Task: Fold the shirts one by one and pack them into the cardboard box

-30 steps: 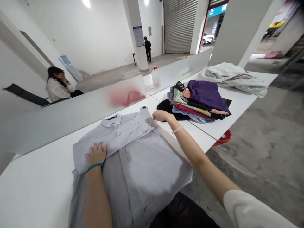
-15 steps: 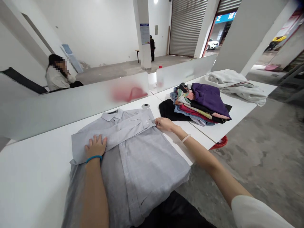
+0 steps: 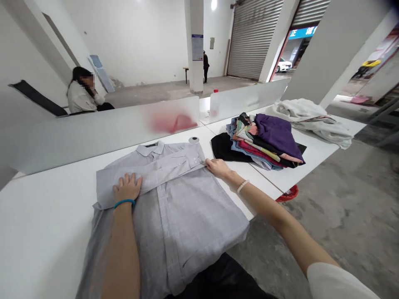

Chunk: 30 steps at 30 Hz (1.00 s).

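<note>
A pale grey-blue checked button-up shirt (image 3: 190, 220) lies folded on the white table (image 3: 40, 236), collar (image 3: 151, 148) at the far side. One long sleeve runs diagonally across its front. My left hand (image 3: 127, 187), wearing a blue wristband, rests flat on the sleeve's upper end with its fingers apart. My right hand (image 3: 218, 168), with a pale beaded bracelet, sits at the sleeve cuff (image 3: 196, 161), its fingertips against the cuff's end. Part of the shirt's lower body hangs toward me, beyond the table's edge.
A stack of folded colourful clothes (image 3: 264, 143) lies to the right, and a crumpled white garment (image 3: 311, 118) lies beyond it. Frosted dividers (image 3: 109, 135) stand along the far table edge. A seated person (image 3: 81, 93) is behind them. A red basket (image 3: 288, 194) shows below the table.
My right hand has come down from just past the cuff to rest against its end. My left hand stays on the sleeve. The whole view has turned slightly.
</note>
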### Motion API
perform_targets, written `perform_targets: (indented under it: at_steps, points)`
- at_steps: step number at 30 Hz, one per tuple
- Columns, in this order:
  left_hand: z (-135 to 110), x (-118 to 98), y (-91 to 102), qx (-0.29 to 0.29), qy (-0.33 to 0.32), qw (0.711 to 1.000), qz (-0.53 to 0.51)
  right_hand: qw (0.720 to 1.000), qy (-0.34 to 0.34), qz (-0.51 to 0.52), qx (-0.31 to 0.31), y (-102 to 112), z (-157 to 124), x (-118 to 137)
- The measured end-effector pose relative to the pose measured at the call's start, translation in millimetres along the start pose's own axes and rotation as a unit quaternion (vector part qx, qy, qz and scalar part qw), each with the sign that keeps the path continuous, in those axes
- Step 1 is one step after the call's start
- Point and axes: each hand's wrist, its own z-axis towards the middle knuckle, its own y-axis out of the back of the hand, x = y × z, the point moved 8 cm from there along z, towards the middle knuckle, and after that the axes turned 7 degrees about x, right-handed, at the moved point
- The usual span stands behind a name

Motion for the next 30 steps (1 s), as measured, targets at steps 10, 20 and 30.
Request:
perform_targets:
  at_steps: [10,20,30]
  points:
    - [-1.5,-0.1,1.0,-0.023,-0.003,0.998,-0.061,0.995,-0.024,-0.053,0.079,10.2,-16.1,5.9]
    - [-24.9,72.4,39.5,-0.092,0.109,0.983,-0.113,0.972,-0.141,0.145,0.119,36.3,80.0,16.2]
    - [-47.1,143.9,32.6,0.086,0.076,0.978,-0.176,0.966,-0.194,0.155,0.076,-3.2,90.0,4.8]
